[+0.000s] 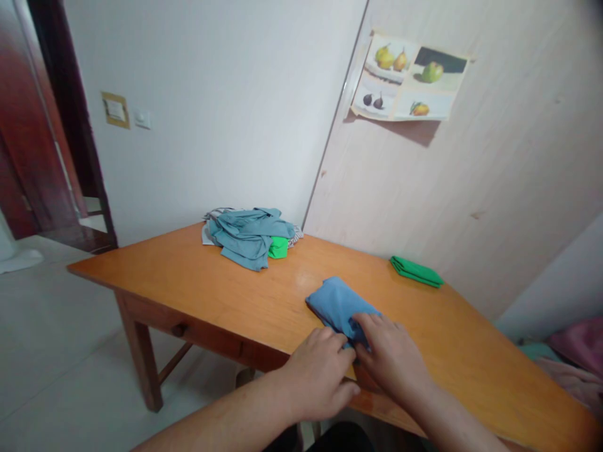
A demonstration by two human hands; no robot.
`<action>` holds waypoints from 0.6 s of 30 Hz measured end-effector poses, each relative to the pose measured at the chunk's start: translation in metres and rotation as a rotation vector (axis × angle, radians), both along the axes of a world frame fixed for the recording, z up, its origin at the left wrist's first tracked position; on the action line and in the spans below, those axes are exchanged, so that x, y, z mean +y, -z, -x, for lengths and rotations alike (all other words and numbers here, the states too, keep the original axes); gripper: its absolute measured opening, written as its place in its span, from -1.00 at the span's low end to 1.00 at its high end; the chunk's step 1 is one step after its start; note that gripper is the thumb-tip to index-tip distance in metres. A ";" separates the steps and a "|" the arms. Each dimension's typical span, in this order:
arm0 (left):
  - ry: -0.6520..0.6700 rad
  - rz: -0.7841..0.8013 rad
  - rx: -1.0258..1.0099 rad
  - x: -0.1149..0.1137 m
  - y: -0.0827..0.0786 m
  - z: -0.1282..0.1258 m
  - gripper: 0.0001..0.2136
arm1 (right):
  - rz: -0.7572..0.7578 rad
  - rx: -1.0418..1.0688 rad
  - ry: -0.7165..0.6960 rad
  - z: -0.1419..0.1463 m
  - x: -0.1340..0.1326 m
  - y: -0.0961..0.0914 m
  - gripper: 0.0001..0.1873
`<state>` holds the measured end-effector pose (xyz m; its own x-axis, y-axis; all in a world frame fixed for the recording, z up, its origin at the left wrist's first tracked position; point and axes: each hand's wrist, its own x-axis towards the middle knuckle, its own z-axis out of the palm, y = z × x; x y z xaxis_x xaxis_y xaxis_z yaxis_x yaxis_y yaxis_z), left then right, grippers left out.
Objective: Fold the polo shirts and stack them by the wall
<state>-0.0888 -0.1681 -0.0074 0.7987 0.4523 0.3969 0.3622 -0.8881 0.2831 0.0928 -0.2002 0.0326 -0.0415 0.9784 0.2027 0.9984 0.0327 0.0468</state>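
A blue folded cloth (336, 301) lies on the wooden table (264, 295) near its front edge. My right hand (396, 355) pinches the near right part of it between thumb and fingers, and the fabric bunches there. Beside it, my left hand (323, 373) has its fingers curled onto the cloth's near edge, with the thumb lower and apart. Its fingertips are partly hidden.
A loose heap of grey-blue clothes (249, 232) with a bright green piece (277, 247) sits at the back left against the wall. A folded green cloth (415, 271) rests along the back right edge. Pink fabric (581, 345) shows beyond the table's right side.
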 end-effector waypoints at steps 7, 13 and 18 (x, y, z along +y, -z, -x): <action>0.017 0.028 -0.030 0.007 -0.004 -0.002 -0.79 | -0.006 -0.080 -0.049 -0.003 -0.001 0.002 -0.77; -0.203 -0.108 -0.210 0.058 -0.023 0.012 -0.44 | -0.010 0.092 -0.080 -0.019 0.007 -0.010 -0.75; -0.085 -0.207 -0.092 0.101 -0.036 0.006 -0.54 | 0.007 0.212 -0.080 -0.030 0.015 -0.030 -0.75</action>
